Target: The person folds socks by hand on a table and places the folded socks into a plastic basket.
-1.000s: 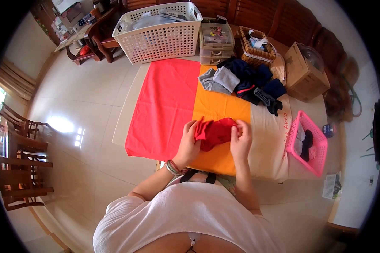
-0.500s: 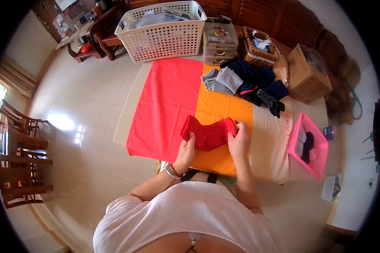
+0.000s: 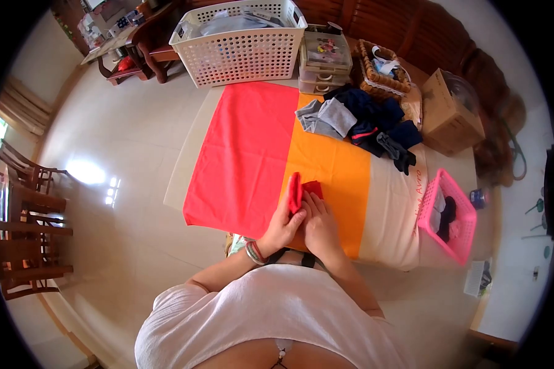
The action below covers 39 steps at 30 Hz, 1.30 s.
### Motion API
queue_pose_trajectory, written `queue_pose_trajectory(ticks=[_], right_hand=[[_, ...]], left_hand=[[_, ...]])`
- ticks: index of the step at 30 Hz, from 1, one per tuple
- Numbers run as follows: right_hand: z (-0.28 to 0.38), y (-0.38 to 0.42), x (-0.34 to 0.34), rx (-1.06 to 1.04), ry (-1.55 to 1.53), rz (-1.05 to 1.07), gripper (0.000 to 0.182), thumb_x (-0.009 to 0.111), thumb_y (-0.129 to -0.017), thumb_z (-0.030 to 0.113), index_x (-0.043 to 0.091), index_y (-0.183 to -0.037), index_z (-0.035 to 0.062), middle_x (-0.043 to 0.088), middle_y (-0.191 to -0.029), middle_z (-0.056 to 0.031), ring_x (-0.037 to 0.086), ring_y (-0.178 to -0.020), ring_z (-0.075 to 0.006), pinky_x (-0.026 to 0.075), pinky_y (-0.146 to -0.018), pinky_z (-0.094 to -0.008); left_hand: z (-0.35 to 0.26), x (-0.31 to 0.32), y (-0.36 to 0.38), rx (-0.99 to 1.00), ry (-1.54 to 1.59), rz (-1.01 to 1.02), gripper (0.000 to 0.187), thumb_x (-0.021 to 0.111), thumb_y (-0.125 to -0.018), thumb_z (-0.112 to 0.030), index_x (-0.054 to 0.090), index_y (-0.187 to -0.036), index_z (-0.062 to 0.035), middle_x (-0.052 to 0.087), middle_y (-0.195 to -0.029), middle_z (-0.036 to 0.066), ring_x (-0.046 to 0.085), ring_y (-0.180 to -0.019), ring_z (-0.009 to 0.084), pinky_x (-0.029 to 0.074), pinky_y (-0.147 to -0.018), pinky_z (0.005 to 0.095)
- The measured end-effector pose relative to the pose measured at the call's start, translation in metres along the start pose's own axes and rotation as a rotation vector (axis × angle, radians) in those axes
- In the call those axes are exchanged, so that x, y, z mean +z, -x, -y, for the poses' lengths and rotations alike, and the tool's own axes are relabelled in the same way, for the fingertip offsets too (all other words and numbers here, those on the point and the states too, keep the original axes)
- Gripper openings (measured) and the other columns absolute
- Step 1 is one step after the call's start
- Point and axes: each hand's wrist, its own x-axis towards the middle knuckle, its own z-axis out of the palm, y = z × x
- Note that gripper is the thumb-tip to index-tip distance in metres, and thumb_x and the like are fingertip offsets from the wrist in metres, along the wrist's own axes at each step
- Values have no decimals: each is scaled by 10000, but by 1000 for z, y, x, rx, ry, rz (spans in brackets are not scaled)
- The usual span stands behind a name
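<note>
A red sock (image 3: 295,192) is bunched and folded between my two hands, just above the orange stripe of the cloth. My left hand (image 3: 281,226) grips it from the left, with the thumb pressed against it. From the right, my right hand (image 3: 320,226) closes over the other part, and its fingers hide much of the fabric. The hands touch or nearly touch each other. Farther back on the cloth lies a pile of dark socks (image 3: 366,111), with grey socks (image 3: 327,117) at its left side.
Under my hands a red, orange and cream cloth (image 3: 240,141) covers the table. Along the back stand a white perforated basket (image 3: 240,58), a drawer box (image 3: 325,58), a wicker basket (image 3: 385,77) and a cardboard box (image 3: 452,117). A pink basket (image 3: 458,243) holding socks is at right.
The red sock was stretched out between my spread hands. My right hand has moved left to meet my left hand, and the sock is now folded up between them.
</note>
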Motion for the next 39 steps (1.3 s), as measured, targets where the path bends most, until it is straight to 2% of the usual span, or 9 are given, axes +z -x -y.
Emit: queue_pose_trajectory(ticks=[3, 6, 9, 14, 18, 19, 22, 29, 39], right_hand=[[3, 0, -2, 82, -301, 50, 347, 513, -768, 104, 521, -1107, 32, 509, -1135, -199, 482, -1039, -370, 394, -889, -415], [-16, 14, -11, 289, -654, 28, 247, 505, -791, 32, 565, -1030, 20, 565, -1050, -161, 543, -960, -315, 431, -827, -357], [-29, 17, -17, 690, -919, -250, 185, 449, -883, 47, 535, -1030, -27, 595, -958, -73, 551, -874, -129, 441, -773, -270], [-49, 10, 0, 671, -781, -136, 333, 546, -862, 221, 528, -1048, -54, 609, -937, -160, 591, -854, -206, 457, -739, -294], [-39, -8, -8, 619, -585, -75, 364, 611, -802, 199, 526, -1041, -62, 613, -888, -191, 600, -811, -260, 464, -716, -329], [-43, -8, -4, 609, -569, -51, 353, 614, -798, 193, 529, -1028, -60, 616, -869, -186, 601, -799, -256, 465, -708, -326], [-37, -12, -10, 628, -617, 5, 315, 621, -790, 184, 533, -972, -58, 619, -812, -175, 604, -770, -239, 466, -684, -316], [-21, -12, -13, 626, -1104, -123, 240, 625, -787, 112, 518, -946, -32, 607, -855, -91, 575, -755, -132, 464, -672, -262], [-6, -13, -32, 523, -1053, -121, 165, 595, -796, 16, 532, -942, -27, 587, -872, -45, 549, -761, -82, 458, -691, -218]], left_hand=[[-16, -1, -6, 226, -397, 200, 690, 429, -889, -278, 39, -1383, 4, 20, -1451, 175, 10, -1347, 302, 42, -1069, 400], [-11, 3, -8, 217, -654, 293, 676, 393, -898, -387, 126, -1372, 13, 89, -1440, 187, 38, -1341, 332, 36, -1057, 463], [-9, 3, -8, 218, -755, 339, 592, 406, -899, -359, 261, -1333, 17, 148, -1428, 178, 73, -1334, 343, 59, -1053, 487], [-6, 6, -12, 247, -742, 310, 448, 533, -831, -102, 410, -1245, 16, 262, -1389, 170, 168, -1314, 350, 162, -1046, 474], [-17, 8, -13, 126, -372, -137, 318, 566, -760, 31, 493, -1069, 14, 409, -1192, 185, 409, -1122, 341, 381, -932, 351], [-1, 6, -14, 114, -344, -217, 253, 574, -752, 32, 499, -993, 7, 422, -1084, 155, 473, -982, 295, 415, -874, 341], [1, -3, -17, 0, -232, -147, 246, 551, -760, 75, 485, -987, 9, 418, -1058, 94, 486, -998, 197, 433, -865, 279], [1, -1, -19, -65, -43, -108, 116, 616, -776, -31, 516, -820, 9, 452, -954, 69, 489, -882, 154, 434, -739, 240], [-27, -1, -26, 54, -394, -75, 206, 659, -769, -137, 527, -810, 15, 499, -930, 99, 533, -799, 192, 455, -646, 268]])
